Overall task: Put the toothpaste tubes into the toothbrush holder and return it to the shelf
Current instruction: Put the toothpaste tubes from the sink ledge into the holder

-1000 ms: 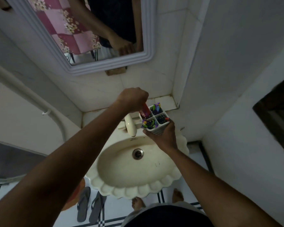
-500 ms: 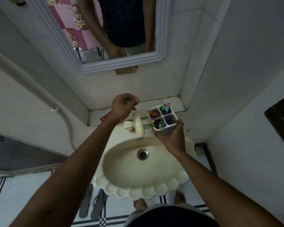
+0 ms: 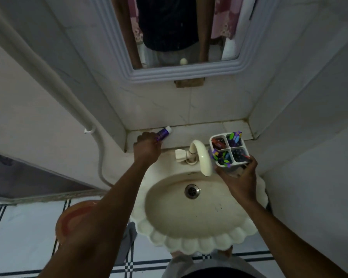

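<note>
A white toothbrush holder (image 3: 244,146) with four compartments is held from below by my right hand (image 3: 240,178), above the right rim of the sink. Colourful toothbrushes stand in three compartments and a red toothpaste tube (image 3: 218,141) sits in the back-left one. My left hand (image 3: 148,147) is closed around the lower end of a purple toothpaste tube (image 3: 163,133) with a white cap, which lies on the tiled shelf (image 3: 199,130) behind the sink, at its left end.
A cream scalloped sink (image 3: 197,243) with a curved tap (image 3: 202,157) sits below the shelf. A framed mirror (image 3: 185,74) hangs above. A white pipe (image 3: 48,77) runs down the left wall. An orange basin (image 3: 74,217) and slippers are on the tiled floor.
My left hand let go of the red tube in the holder, moved left to the shelf and closed on the purple tube. The holder stayed in my right hand.
</note>
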`<action>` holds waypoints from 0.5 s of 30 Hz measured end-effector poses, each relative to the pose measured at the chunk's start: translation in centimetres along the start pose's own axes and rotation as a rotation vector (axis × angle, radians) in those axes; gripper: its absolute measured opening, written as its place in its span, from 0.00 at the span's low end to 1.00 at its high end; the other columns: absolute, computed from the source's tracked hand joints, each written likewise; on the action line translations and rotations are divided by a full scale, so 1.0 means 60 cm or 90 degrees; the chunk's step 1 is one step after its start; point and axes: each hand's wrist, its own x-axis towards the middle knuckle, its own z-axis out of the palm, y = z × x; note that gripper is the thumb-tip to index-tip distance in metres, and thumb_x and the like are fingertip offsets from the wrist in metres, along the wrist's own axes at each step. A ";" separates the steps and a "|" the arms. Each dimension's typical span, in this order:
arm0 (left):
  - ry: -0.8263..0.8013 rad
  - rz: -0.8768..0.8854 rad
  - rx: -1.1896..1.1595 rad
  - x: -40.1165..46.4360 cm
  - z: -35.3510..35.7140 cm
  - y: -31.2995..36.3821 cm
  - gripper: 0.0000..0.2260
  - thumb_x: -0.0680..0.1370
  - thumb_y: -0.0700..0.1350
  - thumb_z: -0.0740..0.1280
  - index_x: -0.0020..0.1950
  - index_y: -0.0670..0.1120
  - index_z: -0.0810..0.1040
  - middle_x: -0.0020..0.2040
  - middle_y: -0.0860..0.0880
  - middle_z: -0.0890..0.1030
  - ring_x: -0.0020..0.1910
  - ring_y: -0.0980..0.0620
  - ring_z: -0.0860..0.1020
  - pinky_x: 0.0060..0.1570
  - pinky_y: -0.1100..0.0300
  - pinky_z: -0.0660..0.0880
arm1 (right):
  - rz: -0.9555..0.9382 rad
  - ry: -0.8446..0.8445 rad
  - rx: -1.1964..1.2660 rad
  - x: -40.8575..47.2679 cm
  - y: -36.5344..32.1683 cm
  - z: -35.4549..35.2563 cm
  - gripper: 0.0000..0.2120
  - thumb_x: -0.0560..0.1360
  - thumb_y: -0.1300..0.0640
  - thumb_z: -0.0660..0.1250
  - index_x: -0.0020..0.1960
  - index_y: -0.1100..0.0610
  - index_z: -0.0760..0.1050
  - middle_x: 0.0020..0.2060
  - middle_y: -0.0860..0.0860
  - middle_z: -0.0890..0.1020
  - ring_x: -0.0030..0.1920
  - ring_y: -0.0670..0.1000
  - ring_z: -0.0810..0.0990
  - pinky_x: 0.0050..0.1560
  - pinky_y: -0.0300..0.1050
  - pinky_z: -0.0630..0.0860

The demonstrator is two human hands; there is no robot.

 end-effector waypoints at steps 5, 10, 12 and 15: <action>-0.059 -0.020 0.158 0.037 0.020 -0.004 0.21 0.86 0.56 0.62 0.71 0.43 0.76 0.67 0.40 0.77 0.67 0.37 0.74 0.67 0.43 0.70 | 0.014 0.008 -0.017 -0.006 0.005 0.010 0.58 0.60 0.39 0.89 0.81 0.49 0.62 0.75 0.50 0.80 0.71 0.53 0.83 0.71 0.62 0.83; -0.085 0.001 0.084 0.042 0.009 -0.008 0.18 0.83 0.56 0.66 0.68 0.45 0.74 0.61 0.41 0.81 0.61 0.38 0.79 0.62 0.45 0.74 | 0.011 0.015 -0.033 -0.008 0.004 0.015 0.58 0.59 0.33 0.88 0.80 0.47 0.63 0.75 0.49 0.79 0.72 0.54 0.82 0.70 0.63 0.83; -0.101 -0.015 -0.021 0.032 -0.004 -0.006 0.15 0.82 0.54 0.68 0.65 0.47 0.75 0.57 0.43 0.85 0.54 0.40 0.83 0.58 0.47 0.79 | 0.012 0.014 -0.031 -0.006 0.005 0.013 0.60 0.57 0.28 0.87 0.79 0.46 0.63 0.74 0.49 0.80 0.70 0.55 0.84 0.68 0.62 0.83; -0.044 -0.046 -0.231 0.007 -0.039 0.017 0.15 0.80 0.53 0.74 0.62 0.48 0.81 0.55 0.47 0.87 0.51 0.45 0.84 0.52 0.54 0.80 | 0.009 0.011 -0.033 -0.007 0.002 0.010 0.57 0.58 0.29 0.88 0.76 0.45 0.64 0.71 0.49 0.82 0.68 0.55 0.85 0.66 0.61 0.84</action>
